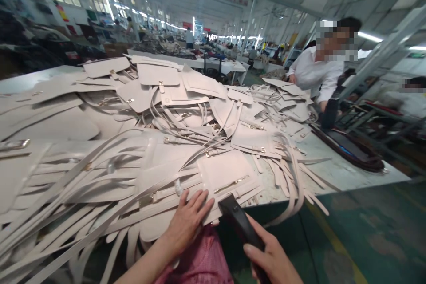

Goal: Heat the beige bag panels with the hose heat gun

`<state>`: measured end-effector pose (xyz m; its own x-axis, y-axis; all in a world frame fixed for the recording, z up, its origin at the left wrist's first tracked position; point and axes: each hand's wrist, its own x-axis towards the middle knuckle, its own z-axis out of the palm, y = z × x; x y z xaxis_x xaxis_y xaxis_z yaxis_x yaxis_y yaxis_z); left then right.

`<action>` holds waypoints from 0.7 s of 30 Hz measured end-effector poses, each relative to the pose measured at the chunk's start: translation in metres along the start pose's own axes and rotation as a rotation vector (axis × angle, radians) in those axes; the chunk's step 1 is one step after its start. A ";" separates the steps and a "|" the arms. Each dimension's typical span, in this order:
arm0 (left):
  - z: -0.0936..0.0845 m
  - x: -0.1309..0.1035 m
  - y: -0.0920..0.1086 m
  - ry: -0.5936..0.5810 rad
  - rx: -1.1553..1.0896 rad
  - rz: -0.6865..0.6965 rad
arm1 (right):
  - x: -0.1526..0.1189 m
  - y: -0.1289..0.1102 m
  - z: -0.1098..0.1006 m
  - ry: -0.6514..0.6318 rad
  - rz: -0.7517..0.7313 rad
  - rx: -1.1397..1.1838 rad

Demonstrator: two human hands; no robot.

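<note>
My left hand (pixel 190 217) lies with its fingers spread on a beige leather-like bag panel (pixel 226 166) near the table's front edge. That panel carries a gold zipper (pixel 232 184) and has straps beside it. A small clear plastic-looking piece (pixel 179 187) is just beyond my fingertips. My right hand (pixel 271 253) is closed around a black handheld tool (pixel 241 219) shaped like a hair clipper. The tool's wide head points at the panel's near edge, to the right of my left hand. Whether it touches the panel I cannot tell.
Beige bag pieces (pixel 158 73) with buckles and loose straps heap across the table (pixel 353 179). Long straps (pixel 294 182) hang over its front edge. At the right end, a co-worker in a white shirt (pixel 319 71) stands beside a dark coiled bundle (pixel 349 148).
</note>
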<state>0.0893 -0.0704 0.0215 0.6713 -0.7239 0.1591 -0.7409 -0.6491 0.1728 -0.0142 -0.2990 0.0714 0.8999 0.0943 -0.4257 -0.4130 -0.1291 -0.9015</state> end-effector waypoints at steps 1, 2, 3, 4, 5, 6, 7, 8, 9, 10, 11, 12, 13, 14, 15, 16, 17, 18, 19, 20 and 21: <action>0.003 0.004 -0.001 0.012 0.018 -0.011 | 0.001 -0.002 -0.002 0.034 0.015 0.070; 0.006 0.008 -0.003 0.022 0.035 -0.018 | 0.002 -0.002 -0.007 0.084 0.022 0.115; 0.008 0.011 -0.004 0.030 0.051 -0.017 | 0.002 -0.002 -0.015 0.140 0.025 0.144; 0.009 0.014 -0.005 0.037 0.069 -0.008 | 0.003 -0.001 -0.024 0.204 0.025 0.169; 0.010 0.016 -0.007 0.042 0.087 0.001 | 0.003 0.001 -0.035 0.266 0.028 0.192; 0.010 0.016 -0.008 0.047 0.104 0.011 | 0.004 0.003 -0.046 0.316 0.034 0.209; 0.010 0.017 -0.009 0.049 0.117 0.024 | 0.006 0.004 -0.057 0.339 0.043 0.222; 0.009 0.018 -0.010 0.048 0.124 0.037 | 0.010 0.005 -0.067 0.337 0.048 0.227; 0.008 0.019 -0.010 0.042 0.125 0.051 | 0.014 0.004 -0.076 0.324 0.052 0.220; 0.006 0.021 -0.011 0.032 0.118 0.064 | 0.019 0.003 -0.083 0.317 0.051 0.205; 0.002 0.024 -0.011 0.019 0.103 0.075 | 0.023 0.000 -0.088 0.319 0.043 0.186; -0.004 0.028 -0.011 0.008 0.079 0.083 | 0.027 -0.003 -0.092 0.333 0.031 0.169; -0.014 0.033 -0.011 0.011 0.050 0.082 | 0.030 -0.008 -0.095 0.361 0.017 0.156; -0.028 0.039 -0.011 0.033 0.014 0.070 | 0.032 -0.012 -0.097 0.395 0.005 0.145; -0.047 0.046 -0.011 0.082 -0.028 0.038 | 0.031 -0.017 -0.098 0.429 -0.011 0.135; -0.069 0.053 -0.012 0.141 -0.082 -0.008 | 0.028 -0.022 -0.099 0.457 -0.026 0.128; -0.096 0.060 -0.014 0.212 -0.148 -0.066 | 0.024 -0.027 -0.100 0.485 -0.040 0.122; -0.126 0.067 -0.017 0.282 -0.233 -0.165 | 0.018 -0.032 -0.101 0.514 -0.050 0.121; -0.156 0.073 -0.021 0.285 -0.338 -0.240 | 0.011 -0.036 -0.103 0.544 -0.056 0.123; -0.186 0.079 -0.028 0.292 -0.447 -0.343 | 0.003 -0.040 -0.105 0.576 -0.058 0.128; -0.213 0.084 -0.035 0.294 -0.546 -0.455 | -0.004 -0.043 -0.107 0.610 -0.060 0.130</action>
<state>0.1763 -0.0587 0.2358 0.9423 -0.2713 0.1963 -0.3256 -0.6053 0.7264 0.0150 -0.3994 0.1198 0.8239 -0.4881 -0.2880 -0.3384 -0.0160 -0.9409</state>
